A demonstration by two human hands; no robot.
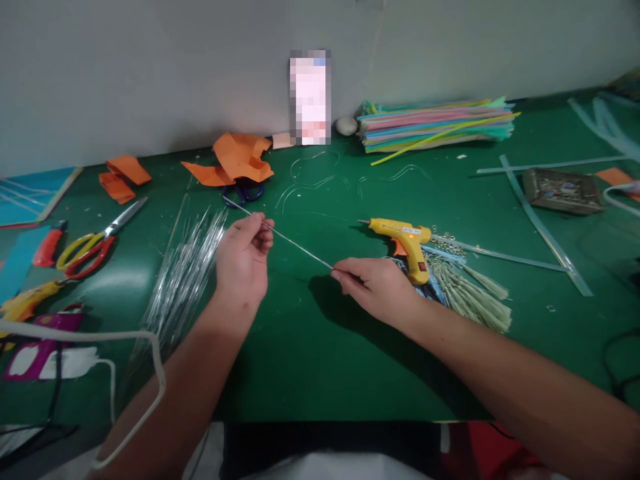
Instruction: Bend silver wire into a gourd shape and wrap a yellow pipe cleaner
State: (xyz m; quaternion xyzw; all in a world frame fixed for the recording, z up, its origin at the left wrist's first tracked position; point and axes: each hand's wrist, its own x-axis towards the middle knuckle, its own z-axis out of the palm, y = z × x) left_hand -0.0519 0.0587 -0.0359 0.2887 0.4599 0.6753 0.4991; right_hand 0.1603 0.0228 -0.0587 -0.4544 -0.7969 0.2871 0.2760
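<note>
A thin silvery wire (300, 247) slants down to the right between my two hands, above the green table. My left hand (247, 250) pinches it near its upper end, and a short piece sticks out past the fingers. At the lower end, my right hand (377, 283) grips it between thumb and fingertips. A bundle of similar silvery strands (187, 267) lies just left of my left hand. Close beyond my right hand rests a yellow glue gun (407, 240), beside pale green and blue tassels (473, 293).
Scissors (103, 240) and a red-handled tool (49, 245) lie at left. Orange scraps (243, 160) cover dark-handled scissors (245, 193). Colourful pipe cleaners (435, 127) are piled near the wall, right of a blurred phone (310, 97). Glue sticks (545, 227) and a metal box (563, 191) are at right.
</note>
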